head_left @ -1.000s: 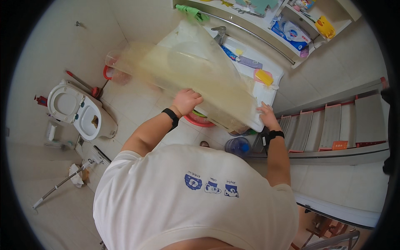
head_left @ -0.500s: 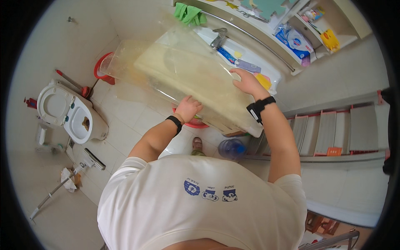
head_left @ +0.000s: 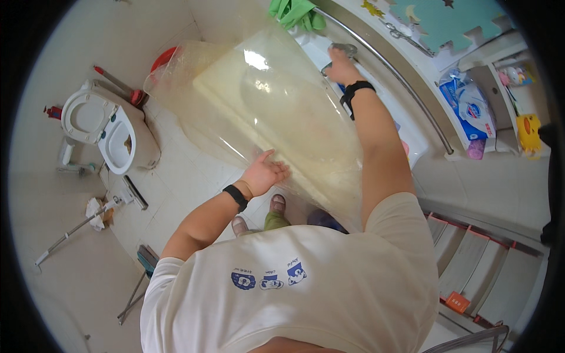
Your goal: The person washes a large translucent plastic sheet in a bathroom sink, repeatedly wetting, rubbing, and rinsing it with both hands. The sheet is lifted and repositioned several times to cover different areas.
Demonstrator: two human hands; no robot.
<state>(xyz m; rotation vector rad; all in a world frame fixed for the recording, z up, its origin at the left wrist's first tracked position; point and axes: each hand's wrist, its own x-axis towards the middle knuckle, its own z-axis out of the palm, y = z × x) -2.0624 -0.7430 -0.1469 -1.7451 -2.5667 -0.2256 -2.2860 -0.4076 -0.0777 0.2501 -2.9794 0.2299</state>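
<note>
A large, clear, yellowish plastic sheet [head_left: 276, 100] spreads across the middle, its far part over the white sink [head_left: 406, 126] and its near edge toward my body. My left hand [head_left: 265, 173] is at that near edge, thumb apart and fingers over the plastic, holding it; the fingers' undersides are hidden. Stretched over the sink, my right hand [head_left: 341, 67] has its fingers closed at the metal faucet [head_left: 346, 49], partly covering it. Whether water runs cannot be made out.
A green cloth [head_left: 297, 13] hangs on the metal rail [head_left: 391, 76] by the sink. Left stand a toilet [head_left: 120, 144], a plunger [head_left: 136, 97] and a floor squeegee [head_left: 134, 193]. A folded ladder [head_left: 465, 259] lies at right. Behind the sheet is a red basin [head_left: 163, 57].
My right hand has let go of the sheet's right edge and moved up to the faucet. My left hand stays at the near edge. The view has shifted and turned a little.
</note>
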